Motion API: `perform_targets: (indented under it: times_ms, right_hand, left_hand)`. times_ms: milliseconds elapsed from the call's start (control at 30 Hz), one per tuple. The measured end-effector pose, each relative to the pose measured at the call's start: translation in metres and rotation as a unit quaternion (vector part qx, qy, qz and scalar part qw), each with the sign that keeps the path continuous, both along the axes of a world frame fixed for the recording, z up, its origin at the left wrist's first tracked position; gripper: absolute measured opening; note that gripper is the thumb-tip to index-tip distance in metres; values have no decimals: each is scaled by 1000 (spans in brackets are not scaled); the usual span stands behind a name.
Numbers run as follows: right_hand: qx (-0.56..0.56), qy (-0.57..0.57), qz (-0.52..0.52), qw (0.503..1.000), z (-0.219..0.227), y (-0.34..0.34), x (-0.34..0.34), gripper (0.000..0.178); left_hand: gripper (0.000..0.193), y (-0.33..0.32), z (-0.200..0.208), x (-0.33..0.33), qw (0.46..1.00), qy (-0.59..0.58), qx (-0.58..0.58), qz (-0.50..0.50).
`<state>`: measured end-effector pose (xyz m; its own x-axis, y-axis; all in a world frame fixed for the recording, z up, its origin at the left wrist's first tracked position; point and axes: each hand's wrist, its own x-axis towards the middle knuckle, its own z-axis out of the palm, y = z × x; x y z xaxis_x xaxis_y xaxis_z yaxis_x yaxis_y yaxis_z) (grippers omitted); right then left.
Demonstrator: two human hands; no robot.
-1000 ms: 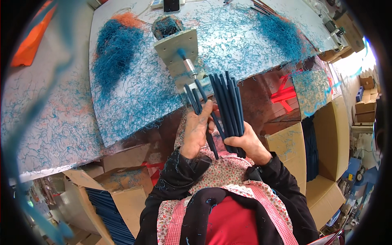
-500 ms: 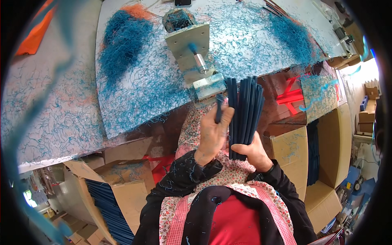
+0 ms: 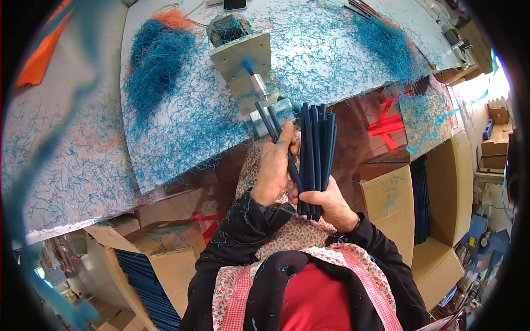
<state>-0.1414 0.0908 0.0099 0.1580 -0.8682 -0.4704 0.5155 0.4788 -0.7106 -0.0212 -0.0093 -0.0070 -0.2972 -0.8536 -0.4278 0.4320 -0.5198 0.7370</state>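
Note:
My right hand (image 3: 333, 205) is closed round the lower part of a bundle of slim dark blue rods (image 3: 316, 146), held upright in front of my apron. Just left of it, my left hand (image 3: 271, 171) grips a couple of similar rods (image 3: 267, 122) between thumb and fingers. These tilt up to the left, their upper ends close to a metal spindle tip (image 3: 258, 86) on a small bench machine. Whether they touch it I cannot tell. The machine has a flat metal bracket (image 3: 243, 55) and a pale block (image 3: 282, 110) beneath the spindle, partly hidden by the rods.
Blue curly shavings cover the white table board (image 3: 160, 165), heaped into a blue pile (image 3: 157, 60) at left and another pile (image 3: 383, 44) at right. Cardboard boxes of dark blue rods stand at lower left (image 3: 171, 270) and right (image 3: 441, 259). Red tape (image 3: 386, 126) lies beyond my right hand.
My left hand has moved slightly left and down. Rods in it now stick out toward the spindle, where a short upright piece showed before. The bundle in my right hand looks thinner.

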Motion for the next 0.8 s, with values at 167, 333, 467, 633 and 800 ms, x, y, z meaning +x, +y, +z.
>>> perform_targets:
  times_ms: [167,333,467,633,800]
  right_hand:
    - [-13,19,-20,1000,13,-4,-3,48]
    - [-43,16,-15,999,18,-18,0,63]
    - [-21,8,-20,1000,15,-24,-2,63]
    - [-7,23,-17,1000,10,-17,-5,49]
    - [-114,136,25,984,-5,2,-4,59]
  left_hand:
    - [27,7,0,22,997,1,30,-67]
    - [24,-5,-8,22,996,69,36,-45]
    - [25,-10,-5,18,999,34,35,-21]
    - [29,-1,0,16,1000,4,11,-10]
    - [33,20,12,2,987,96,126,19]
